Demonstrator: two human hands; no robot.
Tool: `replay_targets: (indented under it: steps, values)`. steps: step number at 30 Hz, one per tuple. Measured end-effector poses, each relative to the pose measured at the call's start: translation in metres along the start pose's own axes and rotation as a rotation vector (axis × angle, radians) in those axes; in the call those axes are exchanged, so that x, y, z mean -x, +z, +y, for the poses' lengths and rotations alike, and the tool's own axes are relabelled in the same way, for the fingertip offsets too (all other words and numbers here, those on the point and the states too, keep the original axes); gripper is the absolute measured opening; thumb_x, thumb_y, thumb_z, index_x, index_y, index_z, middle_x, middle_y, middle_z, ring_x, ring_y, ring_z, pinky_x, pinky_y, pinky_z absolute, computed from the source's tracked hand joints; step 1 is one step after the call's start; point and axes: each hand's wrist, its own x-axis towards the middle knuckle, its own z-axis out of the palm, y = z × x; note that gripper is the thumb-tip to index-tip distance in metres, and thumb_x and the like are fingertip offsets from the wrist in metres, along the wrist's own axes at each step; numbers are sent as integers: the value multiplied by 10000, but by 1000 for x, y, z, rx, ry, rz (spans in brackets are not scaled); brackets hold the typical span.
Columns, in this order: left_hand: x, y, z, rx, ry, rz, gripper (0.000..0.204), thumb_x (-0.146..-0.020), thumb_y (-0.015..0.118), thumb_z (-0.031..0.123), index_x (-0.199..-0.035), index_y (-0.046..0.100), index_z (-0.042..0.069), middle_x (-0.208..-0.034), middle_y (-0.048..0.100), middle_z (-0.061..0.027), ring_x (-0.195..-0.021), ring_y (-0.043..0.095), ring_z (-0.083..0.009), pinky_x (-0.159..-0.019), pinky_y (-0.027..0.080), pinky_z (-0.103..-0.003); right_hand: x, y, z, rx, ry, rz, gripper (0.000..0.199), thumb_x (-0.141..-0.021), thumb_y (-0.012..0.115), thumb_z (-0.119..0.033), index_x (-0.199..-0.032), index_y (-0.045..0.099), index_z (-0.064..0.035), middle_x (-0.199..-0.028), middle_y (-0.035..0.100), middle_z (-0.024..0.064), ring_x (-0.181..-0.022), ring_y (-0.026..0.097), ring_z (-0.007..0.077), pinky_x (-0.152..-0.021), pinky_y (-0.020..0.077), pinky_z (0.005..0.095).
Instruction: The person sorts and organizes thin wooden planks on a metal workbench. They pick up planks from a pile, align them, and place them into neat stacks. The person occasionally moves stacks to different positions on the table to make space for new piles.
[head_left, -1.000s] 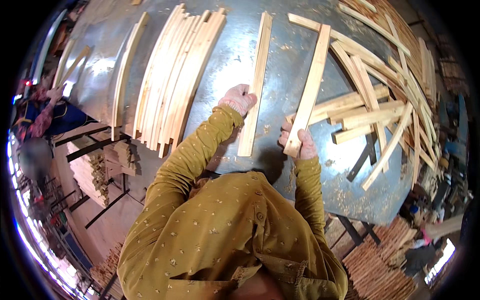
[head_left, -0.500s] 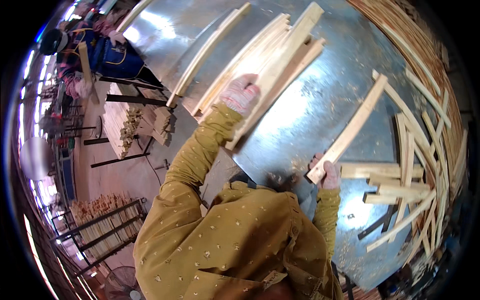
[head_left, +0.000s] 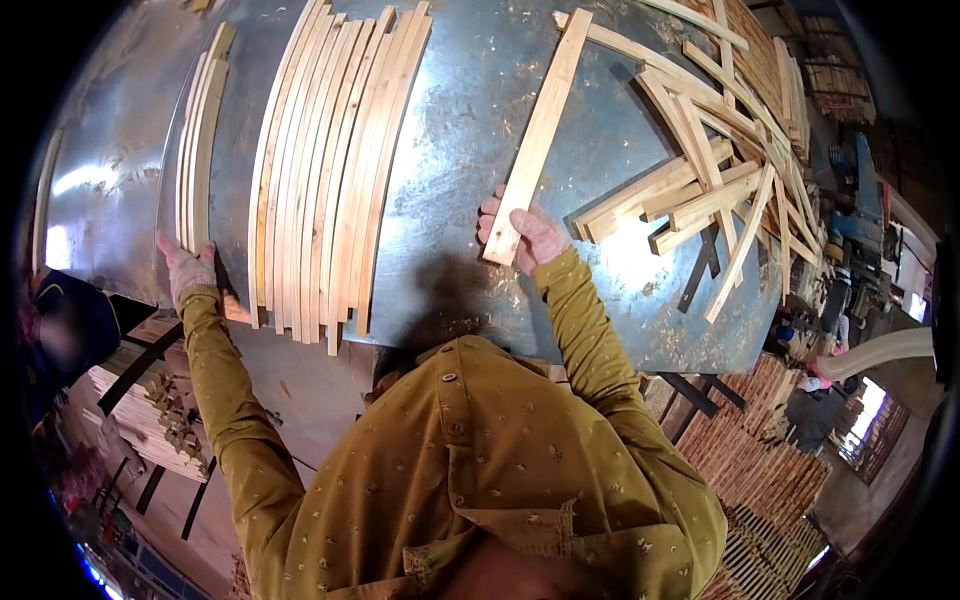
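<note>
A pale wooden strip lies slanted in my right hand, which is closed round its near end with the thumb on top. The strip's far end reaches toward the back of the metal table. At the left, my left hand is at the near ends of a narrow bundle of strips. Its thumb and forefinger are spread to either side of those ends; the other fingers are partly hidden. Between my hands lies a wider row of strips, side by side with uneven near ends. Both hands wear light knit gloves.
Loose strips lie crisscrossed in a heap on the right of the metal table. Stacked wood stands below at the right. Past the table's left edge are another stack and a person in dark blue.
My left hand has left the wide row and moved to the narrow bundle on its left. The wide row now lies evenly side by side. My right hand still holds its strip.
</note>
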Motion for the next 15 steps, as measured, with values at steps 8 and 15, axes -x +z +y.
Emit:
replay_targets:
  steps: [8, 15]
  values:
    - [84, 15, 108, 866, 313, -178, 606, -933, 602, 275, -1429, 335, 54, -1385, 444, -175, -1231, 463, -283, -975, 439, -422, 21, -1, -23, -104, -9, -70, 586, -867, 736, -201, -1367, 469, -53, -1187, 630, 109, -1050, 638, 255, -927, 535, 444]
    - [275, 77, 292, 1254, 328, -1111, 343, -919, 627, 227, -1205, 528, 64, -842, 594, -42, -581, 542, -122, -481, 460, -275, 27, 16, -63, 767, -243, 62, 553, -947, 613, -219, -1402, 422, 32, -1295, 564, 165, -1169, 564, 309, -1021, 448, 369]
